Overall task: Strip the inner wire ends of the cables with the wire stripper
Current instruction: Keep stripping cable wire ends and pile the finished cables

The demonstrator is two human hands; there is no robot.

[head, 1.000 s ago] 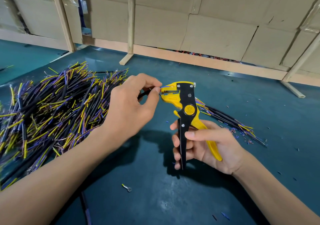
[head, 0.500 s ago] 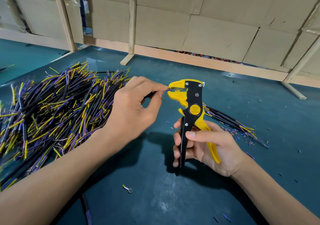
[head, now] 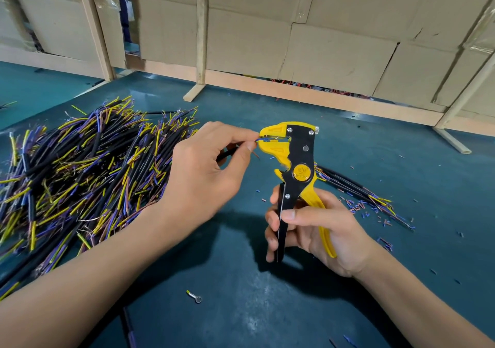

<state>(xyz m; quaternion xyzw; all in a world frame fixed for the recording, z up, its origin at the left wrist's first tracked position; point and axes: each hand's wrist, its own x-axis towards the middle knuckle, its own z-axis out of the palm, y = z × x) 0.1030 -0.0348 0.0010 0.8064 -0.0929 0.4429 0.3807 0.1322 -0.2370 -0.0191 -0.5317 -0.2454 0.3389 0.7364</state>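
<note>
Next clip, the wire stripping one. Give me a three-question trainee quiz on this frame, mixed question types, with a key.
1. True or false: the right hand grips the handles of the wire stripper.
2. Multiple choice: the blue wire end pinched by the left hand is (a) lying on the mat, (b) at the mouth of the stripper's yellow head, (c) buried in the pile.
3. Fill in: the big cable pile lies on the person's ____ side.

Key: 1 true; 2 b; 3 left.
</note>
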